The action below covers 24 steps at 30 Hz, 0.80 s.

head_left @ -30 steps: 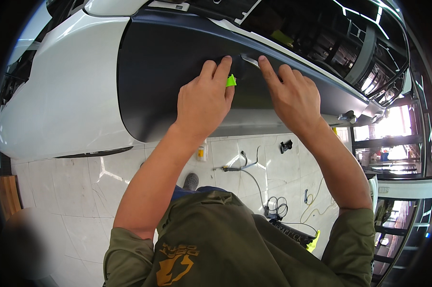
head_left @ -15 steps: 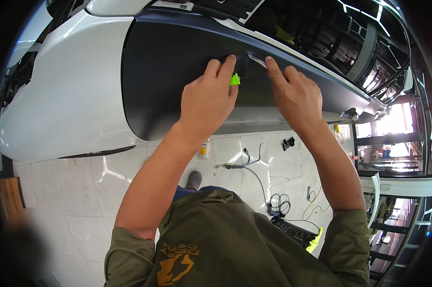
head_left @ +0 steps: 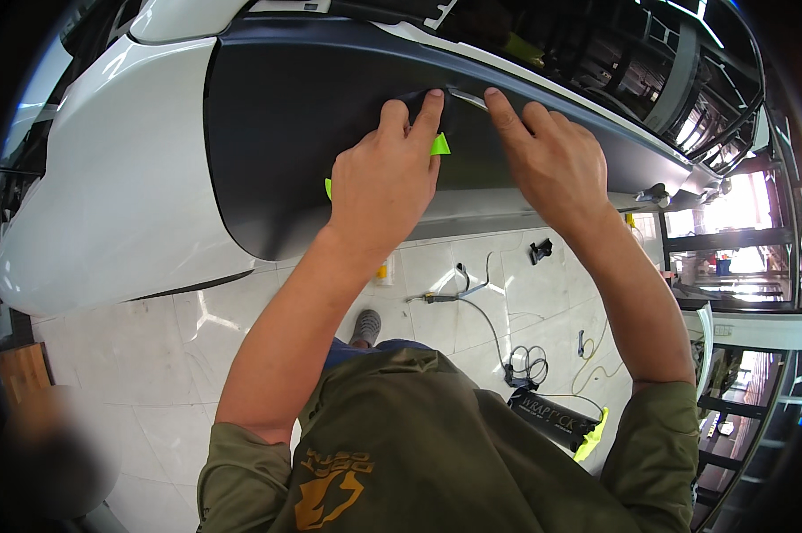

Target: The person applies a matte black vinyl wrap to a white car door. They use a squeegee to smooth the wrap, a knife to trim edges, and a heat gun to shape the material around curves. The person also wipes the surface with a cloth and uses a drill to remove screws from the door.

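Dark matte car panel (head_left: 285, 133), upper middle of the view, under both hands, beside a glossy white body section (head_left: 117, 160) to the left. Carries writing in two places lower down: pale lettering along a black box (head_left: 552, 417) on the tiled floor (head_left: 152, 346), and orange lettering, turned upside down, over an orange emblem (head_left: 325, 502) on the olive shirt (head_left: 436, 444).

Touches the panel with the left hand (head_left: 388, 173), index and middle fingers stretched out and slightly apart, the rest closed on a green piece (head_left: 441, 145), mostly hidden below. Points the right hand (head_left: 565, 169) at the same panel, index finger straight and apart from the bent others, right at a slim silvery strip (head_left: 468, 99) slanting toward the left index fingertip. Cannot tell whether clamped on that strip, with the underside of the hand out of sight.

Compared with a second ago, shows the panel's left edge farther left in the view, the index fingertips a little closer to each other, and a bit of green newly visible at the left hand's outer side. Keeps the black box, a looped cable (head_left: 485, 324) and a yellow cloth (head_left: 593, 435) on the floor, as before
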### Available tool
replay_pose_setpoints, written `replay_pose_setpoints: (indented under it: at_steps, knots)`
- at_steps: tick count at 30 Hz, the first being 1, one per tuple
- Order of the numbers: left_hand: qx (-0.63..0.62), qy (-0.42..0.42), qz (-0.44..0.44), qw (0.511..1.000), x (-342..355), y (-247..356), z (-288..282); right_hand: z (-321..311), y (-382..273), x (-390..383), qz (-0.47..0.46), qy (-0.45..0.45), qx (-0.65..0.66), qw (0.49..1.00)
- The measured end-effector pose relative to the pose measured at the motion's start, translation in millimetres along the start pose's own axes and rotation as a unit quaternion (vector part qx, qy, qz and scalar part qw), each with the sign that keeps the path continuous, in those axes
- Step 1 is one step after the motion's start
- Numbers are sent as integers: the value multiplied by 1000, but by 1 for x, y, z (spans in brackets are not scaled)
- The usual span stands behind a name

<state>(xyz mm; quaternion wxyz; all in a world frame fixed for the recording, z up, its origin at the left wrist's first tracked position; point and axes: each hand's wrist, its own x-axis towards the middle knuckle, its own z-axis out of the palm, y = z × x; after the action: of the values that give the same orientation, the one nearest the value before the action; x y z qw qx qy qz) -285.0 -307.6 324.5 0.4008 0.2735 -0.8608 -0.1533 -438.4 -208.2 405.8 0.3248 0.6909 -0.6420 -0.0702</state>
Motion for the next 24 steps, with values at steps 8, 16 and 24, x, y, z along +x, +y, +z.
replay_pose_setpoints:
  at_steps: [8, 16, 24]
  knots:
    - [11, -7, -10, 1000, 1, 0, 0, 7, 0, -10, 45, -12, 21, 999]
    - [10, -2, -7, 1000, 0, -1, 1, 19, -9, -17, 99, 14, 68, 993]
    - [6, -17, -12, 1000, 1, 0, -2, 24, -16, -23, 135, 37, 86, 986]
